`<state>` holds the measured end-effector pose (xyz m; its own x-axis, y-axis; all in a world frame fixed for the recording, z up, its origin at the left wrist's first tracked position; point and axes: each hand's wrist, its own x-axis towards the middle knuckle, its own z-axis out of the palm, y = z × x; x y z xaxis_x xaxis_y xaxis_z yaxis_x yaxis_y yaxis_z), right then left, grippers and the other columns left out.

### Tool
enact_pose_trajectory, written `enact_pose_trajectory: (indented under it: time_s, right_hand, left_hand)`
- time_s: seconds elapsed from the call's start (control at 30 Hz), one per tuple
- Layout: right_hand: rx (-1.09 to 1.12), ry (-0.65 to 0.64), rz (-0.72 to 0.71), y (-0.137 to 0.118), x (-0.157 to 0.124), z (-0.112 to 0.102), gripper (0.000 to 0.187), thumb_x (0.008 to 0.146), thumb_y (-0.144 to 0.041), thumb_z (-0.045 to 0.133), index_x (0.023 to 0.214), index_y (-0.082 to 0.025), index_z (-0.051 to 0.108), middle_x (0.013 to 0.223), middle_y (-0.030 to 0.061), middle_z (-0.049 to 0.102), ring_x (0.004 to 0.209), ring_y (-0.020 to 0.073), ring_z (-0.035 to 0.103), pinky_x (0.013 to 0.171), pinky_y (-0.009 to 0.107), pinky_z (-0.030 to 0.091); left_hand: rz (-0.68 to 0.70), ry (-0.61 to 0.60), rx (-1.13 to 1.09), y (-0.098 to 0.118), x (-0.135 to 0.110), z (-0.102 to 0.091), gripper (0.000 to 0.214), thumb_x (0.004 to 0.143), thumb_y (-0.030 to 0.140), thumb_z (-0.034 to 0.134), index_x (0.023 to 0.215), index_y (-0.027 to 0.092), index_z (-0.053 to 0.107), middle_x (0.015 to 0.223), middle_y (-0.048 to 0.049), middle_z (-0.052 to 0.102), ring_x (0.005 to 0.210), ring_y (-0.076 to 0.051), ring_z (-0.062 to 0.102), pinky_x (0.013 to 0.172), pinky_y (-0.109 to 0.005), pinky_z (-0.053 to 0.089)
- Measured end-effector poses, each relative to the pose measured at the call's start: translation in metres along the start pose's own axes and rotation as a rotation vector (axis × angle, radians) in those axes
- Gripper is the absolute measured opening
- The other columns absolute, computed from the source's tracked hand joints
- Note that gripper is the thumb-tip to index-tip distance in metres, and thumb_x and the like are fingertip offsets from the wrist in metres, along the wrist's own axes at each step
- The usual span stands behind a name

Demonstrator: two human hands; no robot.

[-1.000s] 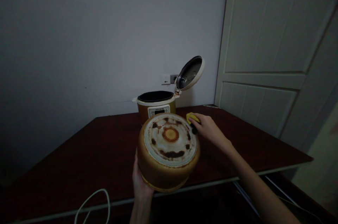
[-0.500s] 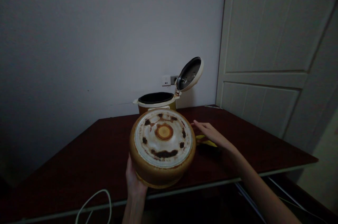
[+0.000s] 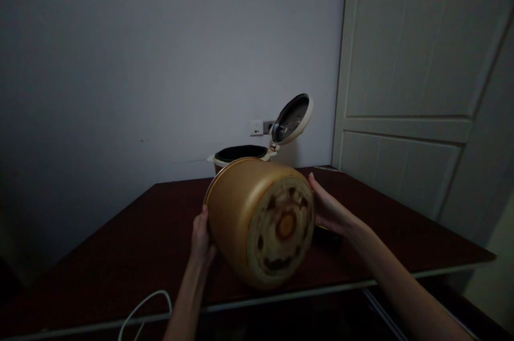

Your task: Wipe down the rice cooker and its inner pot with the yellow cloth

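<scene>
A golden rice cooker inner pot (image 3: 236, 212) is tipped on its side above the table, its stained, spotted base turned towards me and to the right. My left hand (image 3: 201, 239) grips it at the rim on the left, with some fingers hidden behind. My right hand (image 3: 330, 208) holds the base end from the right, thumb up and the other fingers partly hidden by the pot. Behind the pot stands the rice cooker (image 3: 220, 164), its lid (image 3: 295, 121) raised to the right.
The dark red table (image 3: 160, 239) reaches back to a pale wall with a socket (image 3: 256, 127). A white cable (image 3: 155, 294) loops over the front edge at left. A dark item with some yellow (image 3: 327, 234) lies behind my right hand. A panelled door (image 3: 401, 164) stands at right.
The inner pot has turned so its base faces right and its side shows. My right hand, apart from it before, has come onto its base end. My left hand has shifted up along the rim.
</scene>
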<state>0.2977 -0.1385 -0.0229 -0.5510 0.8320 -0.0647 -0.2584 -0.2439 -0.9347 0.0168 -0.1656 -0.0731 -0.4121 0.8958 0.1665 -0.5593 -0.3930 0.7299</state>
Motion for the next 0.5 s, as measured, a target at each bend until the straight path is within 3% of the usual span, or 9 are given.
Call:
enact_pose_trajectory:
  time_s: [0.07, 0.13, 0.23, 0.3, 0.37, 0.43, 0.5]
  right_hand:
    - [0.043, 0.053, -0.006, 0.005, -0.004, 0.002, 0.069, 0.084, -0.070, 0.032, 0.123, -0.019, 0.056, 0.102, 0.0099, 0.071, 0.095, 0.0259, 0.066, 0.080, 0.042, 0.054]
    - [0.068, 0.112, -0.029, 0.011, -0.007, 0.001, 0.066, 0.084, -0.069, 0.037, 0.123, -0.019, 0.056, 0.105, 0.0091, 0.070, 0.102, 0.0256, 0.064, 0.088, 0.042, 0.051]
    - [0.065, 0.177, -0.129, 0.019, -0.011, -0.005, 0.062, 0.081, -0.066, 0.046, 0.120, -0.019, 0.060, 0.109, 0.0087, 0.069, 0.108, 0.0262, 0.060, 0.093, 0.039, 0.048]
    - [0.015, 0.189, -0.234, 0.024, -0.013, -0.010, 0.063, 0.076, -0.065, 0.054, 0.118, -0.019, 0.061, 0.114, 0.0095, 0.066, 0.112, 0.0279, 0.058, 0.094, 0.039, 0.047]
    - [-0.061, 0.173, -0.362, 0.027, -0.016, -0.014, 0.069, 0.070, -0.066, 0.061, 0.122, -0.020, 0.059, 0.121, 0.0106, 0.062, 0.115, 0.0301, 0.055, 0.094, 0.039, 0.047]
    - [-0.128, 0.160, -0.484, 0.030, -0.020, -0.017, 0.079, 0.064, -0.067, 0.066, 0.128, -0.021, 0.054, 0.129, 0.0116, 0.057, 0.118, 0.0323, 0.052, 0.095, 0.041, 0.046]
    - [-0.179, 0.164, -0.571, 0.033, -0.024, -0.020, 0.090, 0.058, -0.067, 0.070, 0.133, -0.021, 0.048, 0.136, 0.0125, 0.050, 0.123, 0.0341, 0.048, 0.098, 0.044, 0.043]
  left_hand:
    - [0.088, -0.020, 0.203, 0.004, 0.006, 0.000, 0.052, 0.049, 0.060, 0.077, 0.049, 0.014, 0.053, 0.043, 0.0049, 0.049, 0.037, -0.006, 0.040, 0.038, -0.019, 0.033]
    - [0.138, -0.099, 0.373, 0.010, 0.012, -0.001, 0.060, 0.046, 0.070, 0.071, 0.043, 0.015, 0.046, 0.040, 0.0057, 0.041, 0.037, -0.005, 0.032, 0.037, -0.019, 0.026]
    - [0.231, -0.207, 0.545, 0.019, 0.019, 0.000, 0.061, 0.049, 0.074, 0.067, 0.045, 0.016, 0.049, 0.044, 0.0028, 0.045, 0.043, -0.009, 0.039, 0.042, -0.022, 0.031]
    - [0.299, -0.256, 0.598, 0.024, 0.019, 0.003, 0.054, 0.055, 0.068, 0.068, 0.057, 0.015, 0.060, 0.059, -0.0018, 0.059, 0.059, -0.015, 0.054, 0.054, -0.023, 0.041]
    - [0.315, -0.267, 0.572, 0.026, 0.014, 0.007, 0.054, 0.057, 0.063, 0.071, 0.085, 0.016, 0.068, 0.090, -0.0073, 0.068, 0.088, -0.022, 0.061, 0.073, -0.026, 0.046]
    - [0.219, -0.247, 0.488, 0.024, 0.006, 0.010, 0.070, 0.056, 0.063, 0.073, 0.109, 0.018, 0.063, 0.114, -0.0119, 0.065, 0.107, -0.028, 0.058, 0.088, -0.033, 0.045]
    - [0.038, -0.249, 0.404, 0.021, -0.005, 0.012, 0.078, 0.059, 0.065, 0.070, 0.120, 0.017, 0.058, 0.119, -0.0152, 0.063, 0.112, -0.030, 0.056, 0.094, -0.040, 0.043]
